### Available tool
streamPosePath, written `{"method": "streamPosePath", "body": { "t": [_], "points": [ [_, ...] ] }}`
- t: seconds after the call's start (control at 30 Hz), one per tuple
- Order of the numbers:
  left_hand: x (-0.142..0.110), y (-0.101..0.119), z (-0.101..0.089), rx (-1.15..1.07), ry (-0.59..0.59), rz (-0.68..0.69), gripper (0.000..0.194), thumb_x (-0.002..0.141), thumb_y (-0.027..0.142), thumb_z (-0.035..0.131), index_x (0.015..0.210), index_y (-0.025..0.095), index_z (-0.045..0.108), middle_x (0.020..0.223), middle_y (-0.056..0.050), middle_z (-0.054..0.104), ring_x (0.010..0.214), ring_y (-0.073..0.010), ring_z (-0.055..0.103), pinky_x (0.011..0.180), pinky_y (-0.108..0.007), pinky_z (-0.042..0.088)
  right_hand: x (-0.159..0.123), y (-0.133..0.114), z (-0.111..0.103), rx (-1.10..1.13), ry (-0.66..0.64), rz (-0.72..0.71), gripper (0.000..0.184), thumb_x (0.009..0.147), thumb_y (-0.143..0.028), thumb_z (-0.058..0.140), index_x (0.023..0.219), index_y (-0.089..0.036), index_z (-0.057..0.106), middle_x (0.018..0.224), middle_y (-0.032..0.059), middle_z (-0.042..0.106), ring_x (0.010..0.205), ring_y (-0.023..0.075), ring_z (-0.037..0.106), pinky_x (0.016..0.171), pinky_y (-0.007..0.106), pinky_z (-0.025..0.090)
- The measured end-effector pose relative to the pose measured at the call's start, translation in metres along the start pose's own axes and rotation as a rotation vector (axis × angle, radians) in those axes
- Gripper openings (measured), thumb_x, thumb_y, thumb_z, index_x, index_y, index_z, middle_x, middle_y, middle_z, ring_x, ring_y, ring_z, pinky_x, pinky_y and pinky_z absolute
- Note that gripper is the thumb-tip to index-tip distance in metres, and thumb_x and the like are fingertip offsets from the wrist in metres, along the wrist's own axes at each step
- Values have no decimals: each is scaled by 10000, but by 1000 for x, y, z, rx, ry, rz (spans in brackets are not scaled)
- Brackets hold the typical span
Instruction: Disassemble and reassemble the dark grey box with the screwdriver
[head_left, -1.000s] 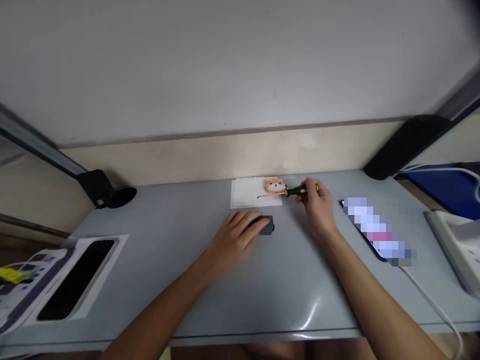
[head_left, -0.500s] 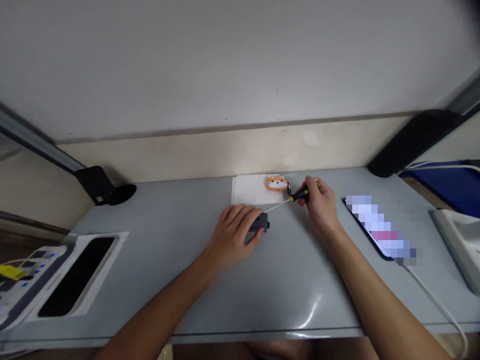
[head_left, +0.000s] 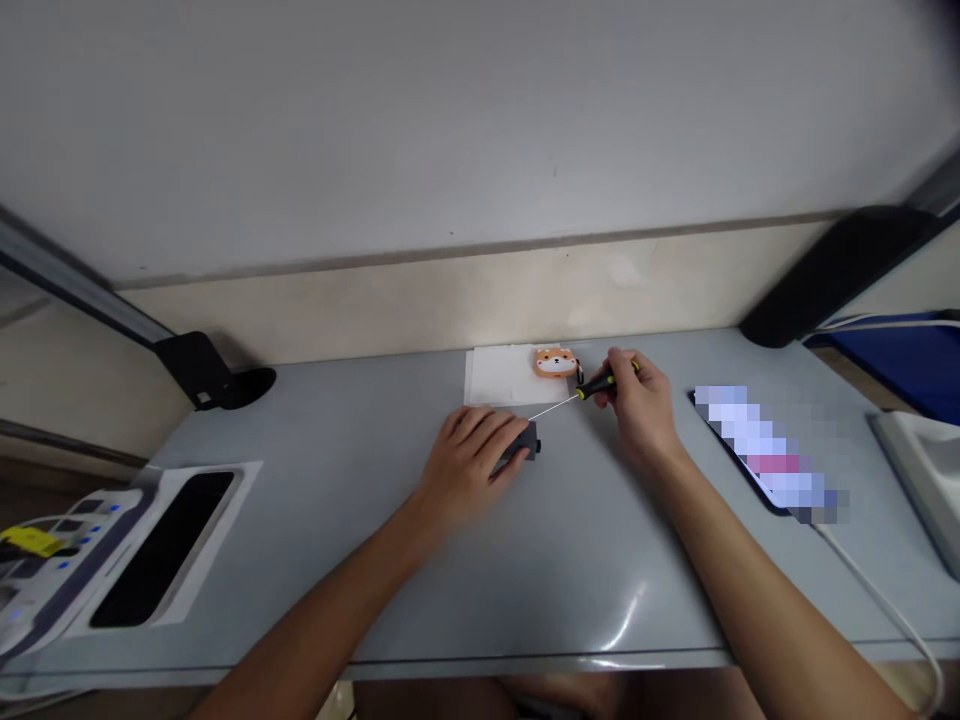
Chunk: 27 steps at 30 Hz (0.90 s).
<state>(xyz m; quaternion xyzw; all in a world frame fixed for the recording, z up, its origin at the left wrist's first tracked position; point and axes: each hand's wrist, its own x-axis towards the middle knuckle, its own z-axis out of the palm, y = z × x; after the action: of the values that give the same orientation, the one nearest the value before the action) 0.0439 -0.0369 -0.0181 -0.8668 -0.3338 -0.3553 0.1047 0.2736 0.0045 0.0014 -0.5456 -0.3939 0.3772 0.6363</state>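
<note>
My left hand [head_left: 474,455] is closed over a small dark grey block-shaped part [head_left: 531,440] on the grey table, its fingers on top and thumb along the near side. Most of that part is hidden under the hand. My right hand [head_left: 639,405] grips a screwdriver [head_left: 598,384] with a black and yellow handle. Its thin shaft slants down to the left, and the tip reaches the top edge of the dark grey part by my left fingers. Whether the tip sits in a screw or slot is too small to tell.
Behind the hands, an orange dog-face case [head_left: 556,363] lies on white paper [head_left: 502,377]. At right are a lit phone [head_left: 757,450] with a white cable and a white device [head_left: 922,480]. A dark phone [head_left: 165,550] and a power strip [head_left: 67,560] stand at left.
The view has shifted very slightly. Both hands, the screwdriver and the dark grey part keep nearly the same positions relative to each other.
</note>
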Motion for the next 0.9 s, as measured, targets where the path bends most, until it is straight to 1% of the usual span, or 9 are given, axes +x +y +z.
{"method": "streamPosePath", "body": {
  "t": [0.1,0.23,0.33,0.53,0.63,0.7,0.8,0.83,0.9],
  "points": [
    [0,-1,0,-18,9,12,192,1033,194,584,1191,220,690,1062,-55,796,1015,-222,703,957,-372,501,1,0,0,5,-2,-13,515,787,-693,736,672,-234,533,581,-30,578,452,99,484,455,265,397],
    [0,-1,-1,-22,-19,3,205,1025,192,582,1188,240,696,1070,-52,791,1006,-218,707,938,-370,514,2,0,-2,24,17,-14,496,785,-672,748,684,-232,543,585,-39,564,447,93,482,444,258,375],
    [2,0,-2,-22,-16,2,198,1025,193,583,1187,222,691,1063,-57,790,990,-215,710,923,-359,520,2,1,-2,64,45,1,488,774,-663,762,698,-232,547,583,-49,542,444,91,478,436,254,363],
    [2,1,-2,-50,-61,-54,212,1031,210,571,1199,215,701,1072,-72,786,1011,-226,709,932,-363,529,3,4,-1,102,97,22,498,755,-686,768,713,-239,552,579,-55,526,446,100,477,439,265,386],
    [2,-5,-3,-75,-92,-59,237,1040,229,565,1230,219,706,1109,-80,783,1033,-225,708,945,-366,535,3,7,0,127,105,32,555,703,-745,782,744,-239,557,587,-57,536,475,104,496,475,262,411],
    [1,-12,-6,-111,-130,-33,250,1052,238,554,1250,226,706,1133,-77,785,1051,-216,713,960,-362,534,2,9,2,139,80,16,587,671,-774,787,801,-242,578,645,-47,585,531,112,535,526,265,457],
    [-1,-21,-10,-217,-161,4,279,1051,242,550,1293,251,688,1211,-75,775,1137,-216,701,1030,-385,517,-1,11,4,120,26,-43,579,695,-771,768,898,-255,599,765,-24,661,632,129,585,629,291,520],
    [-2,-23,-11,-260,-145,-23,298,1046,249,549,1319,254,670,1264,-84,757,1186,-223,685,1062,-404,507,-2,11,4,109,13,-57,566,707,-757,767,918,-259,602,788,-20,675,649,130,590,653,298,526],
    [-4,-26,-9,-359,-64,-170,337,1030,267,542,1355,239,623,1349,-113,707,1246,-237,656,1086,-432,503,-3,9,4,90,0,-69,543,718,-721,782,952,-261,613,808,-19,691,657,129,596,675,303,521]
  ]
}}
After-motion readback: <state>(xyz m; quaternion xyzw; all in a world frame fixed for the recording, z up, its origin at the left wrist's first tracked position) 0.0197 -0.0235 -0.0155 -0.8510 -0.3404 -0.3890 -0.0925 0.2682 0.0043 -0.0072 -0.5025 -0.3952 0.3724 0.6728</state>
